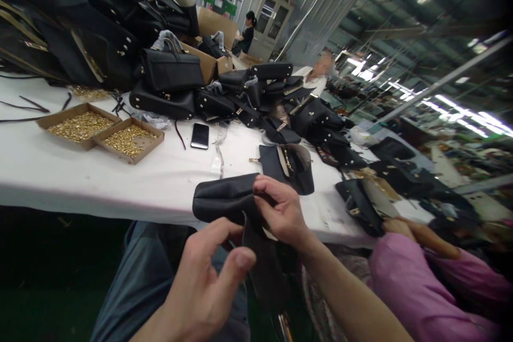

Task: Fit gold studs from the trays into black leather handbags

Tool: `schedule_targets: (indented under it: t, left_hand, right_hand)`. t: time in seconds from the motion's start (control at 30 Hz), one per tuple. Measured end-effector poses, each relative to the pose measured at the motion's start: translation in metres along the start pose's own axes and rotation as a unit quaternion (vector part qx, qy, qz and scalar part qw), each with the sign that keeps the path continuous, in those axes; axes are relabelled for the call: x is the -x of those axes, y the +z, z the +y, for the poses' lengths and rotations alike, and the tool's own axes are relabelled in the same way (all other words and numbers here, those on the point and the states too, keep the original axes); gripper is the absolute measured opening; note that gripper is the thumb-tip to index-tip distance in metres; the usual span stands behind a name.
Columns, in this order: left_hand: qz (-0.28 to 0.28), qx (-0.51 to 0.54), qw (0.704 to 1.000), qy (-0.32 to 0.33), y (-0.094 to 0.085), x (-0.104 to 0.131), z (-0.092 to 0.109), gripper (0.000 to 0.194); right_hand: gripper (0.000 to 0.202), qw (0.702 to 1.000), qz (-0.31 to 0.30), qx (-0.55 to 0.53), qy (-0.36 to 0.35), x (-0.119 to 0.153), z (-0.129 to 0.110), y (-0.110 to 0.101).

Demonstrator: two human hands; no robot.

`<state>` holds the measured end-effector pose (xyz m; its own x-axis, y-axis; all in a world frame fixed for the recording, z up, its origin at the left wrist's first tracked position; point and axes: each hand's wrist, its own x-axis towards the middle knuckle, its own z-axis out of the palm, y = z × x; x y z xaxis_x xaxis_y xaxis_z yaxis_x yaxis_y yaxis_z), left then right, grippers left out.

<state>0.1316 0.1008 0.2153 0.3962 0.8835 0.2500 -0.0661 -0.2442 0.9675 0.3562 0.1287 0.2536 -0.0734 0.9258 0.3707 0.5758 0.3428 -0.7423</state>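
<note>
A black leather handbag (224, 196) is held over the table's front edge, its flap hanging down toward my lap. My right hand (282, 211) is closed on the bag's upper edge, fingers and thumb pinching the leather. My left hand (206, 272) grips the side of the hanging flap, with its fingertips partly hidden behind the leather and the thumb in front. Just beyond, another black bag (266, 160) lies on the table with its pale lining and gold clasp showing.
Two cardboard trays (110, 156) of small gold metal pieces and a phone (199, 136) lie on the white table (168, 181). Black handbags (172, 72) are piled along the back. On the right, a co-worker in pink sleeves (409, 278) handles another bag (363, 206).
</note>
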Motion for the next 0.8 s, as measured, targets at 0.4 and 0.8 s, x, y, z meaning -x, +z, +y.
schedule_targets:
  t: [0.4, 0.8]
  left_hand:
    - [0.013, -0.067, 0.998, -0.014, -0.075, -0.022, -0.025, 0.073]
    - [0.128, -0.044, 0.987, -0.081, -0.027, -0.008, -0.077, 0.081]
  right_hand:
    - [0.03, 0.984, -0.093, -0.152, 0.022, -0.01, -0.006, 0.018]
    - [0.013, 1.0, 0.016, -0.024, -0.011, -0.019, 0.014, 0.052]
